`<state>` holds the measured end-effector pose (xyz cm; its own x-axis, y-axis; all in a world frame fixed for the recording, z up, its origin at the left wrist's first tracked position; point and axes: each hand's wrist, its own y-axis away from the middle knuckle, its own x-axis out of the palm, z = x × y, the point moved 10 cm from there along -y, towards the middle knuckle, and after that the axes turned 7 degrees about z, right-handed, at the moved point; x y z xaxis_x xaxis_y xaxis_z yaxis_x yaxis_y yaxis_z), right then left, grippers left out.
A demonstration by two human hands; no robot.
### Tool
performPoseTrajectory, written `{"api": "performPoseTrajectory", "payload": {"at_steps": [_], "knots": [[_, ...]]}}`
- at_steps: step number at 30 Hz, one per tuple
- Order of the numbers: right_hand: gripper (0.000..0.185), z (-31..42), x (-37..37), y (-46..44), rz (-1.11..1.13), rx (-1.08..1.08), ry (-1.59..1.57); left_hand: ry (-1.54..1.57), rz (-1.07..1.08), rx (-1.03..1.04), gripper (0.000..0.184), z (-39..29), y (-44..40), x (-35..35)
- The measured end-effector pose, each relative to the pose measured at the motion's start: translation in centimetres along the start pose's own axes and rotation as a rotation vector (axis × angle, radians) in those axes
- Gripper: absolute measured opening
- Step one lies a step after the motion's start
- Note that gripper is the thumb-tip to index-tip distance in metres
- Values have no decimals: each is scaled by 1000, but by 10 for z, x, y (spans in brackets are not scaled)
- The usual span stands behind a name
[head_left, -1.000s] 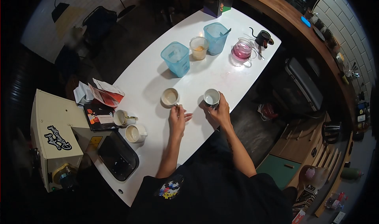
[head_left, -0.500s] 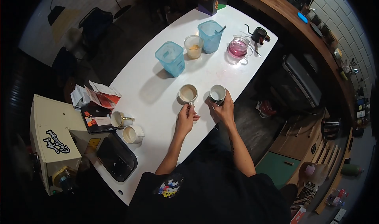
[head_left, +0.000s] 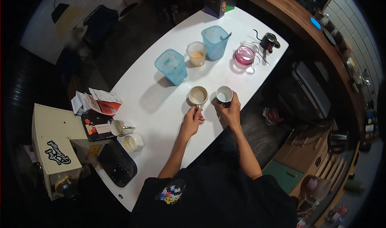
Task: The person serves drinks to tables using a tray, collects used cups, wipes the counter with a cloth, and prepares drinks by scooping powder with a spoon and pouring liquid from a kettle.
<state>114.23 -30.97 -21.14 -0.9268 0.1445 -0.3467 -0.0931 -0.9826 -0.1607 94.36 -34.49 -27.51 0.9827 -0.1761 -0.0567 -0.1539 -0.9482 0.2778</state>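
Between the thumb and fingers of my left hand (head_left: pixel 191 122) is the handle of a pale mug (head_left: pixel 198 95) with a tan-stained inside. Close to its right, my right hand (head_left: pixel 232 113) wraps around a cup (head_left: pixel 224 94) that is white inside and dark outside. The inside of that cup looks bare. Both stand upright at the near side of the white table (head_left: pixel 161 115), a small gap apart. Whether their bases touch the tabletop, I cannot tell.
Two blue translucent pitchers (head_left: pixel 171 67) (head_left: pixel 215 45) flank a clear cup (head_left: pixel 196 55) with brownish residue. A glass server (head_left: pixel 245 55) of pink liquid and a black kettle (head_left: pixel 268 41) stand farther right. Two mugs (head_left: pixel 133 142) sit left beside a beige machine (head_left: pixel 56 133).
The view has shifted slightly. My left hand has brought the pale mug a little to the right, closer to the dark cup. Both hands keep their grips.
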Motion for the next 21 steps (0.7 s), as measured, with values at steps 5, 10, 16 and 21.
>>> {"api": "performPoseTrajectory", "payload": {"at_steps": [5,10,16,21], "knots": [[63,-15,4,-36,163,63,-42,-5,-18,-22,22,-10,-26,14],[87,-16,-15,-47,436,-71,226,70,-86,-62,22,-14,-25,21],[20,-60,-173,-167,392,75,270,-131,-374,-214,25,-59,11,-7],[32,-107,-280,-289,-107,5,476,-121,-570,42,19,-120,-4,4]]}}
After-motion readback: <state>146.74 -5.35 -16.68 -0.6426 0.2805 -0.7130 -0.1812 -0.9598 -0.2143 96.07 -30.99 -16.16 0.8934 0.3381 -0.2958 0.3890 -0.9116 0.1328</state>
